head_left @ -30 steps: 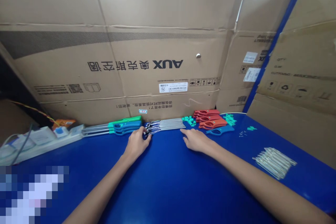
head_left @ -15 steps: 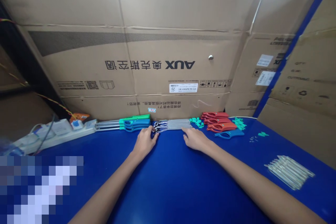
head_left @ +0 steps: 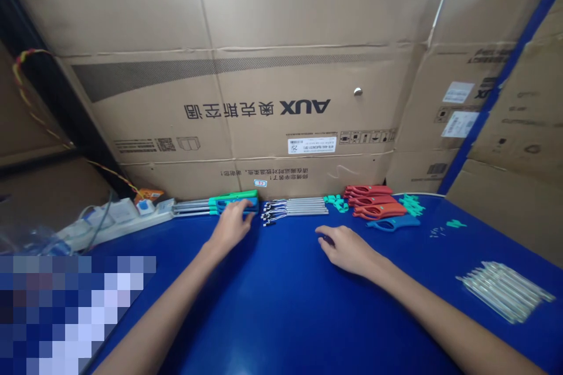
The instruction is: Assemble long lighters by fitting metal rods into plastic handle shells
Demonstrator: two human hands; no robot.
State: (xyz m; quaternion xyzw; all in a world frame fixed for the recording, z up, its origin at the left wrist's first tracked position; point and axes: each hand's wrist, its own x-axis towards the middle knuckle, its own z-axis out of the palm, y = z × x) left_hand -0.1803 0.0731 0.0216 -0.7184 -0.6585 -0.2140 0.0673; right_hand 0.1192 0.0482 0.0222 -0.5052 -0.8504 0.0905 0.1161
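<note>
My left hand is over the near end of the lighters at the back left, its fingertips on or just above a blue lighter handle, thumb and fingers apart. Beside the blue handle lies a green-handled lighter; long metal tubes point left from them. To the right of this hand lies a row of thin metal rods, with black-and-white wired ends on their left. My right hand hovers or rests on the table in front of the rods' right ends, fingers loosely bent and apart, holding nothing visible.
Green plastic pieces lie beside red handle shells and a blue shell. More green parts are behind. Clear tubes lie at right. A power strip runs along the left; cardboard walls the back.
My left hand has left the wired ends of the rods and moved left to the blue lighter handle. My right hand has drawn back from the rods towards me.
</note>
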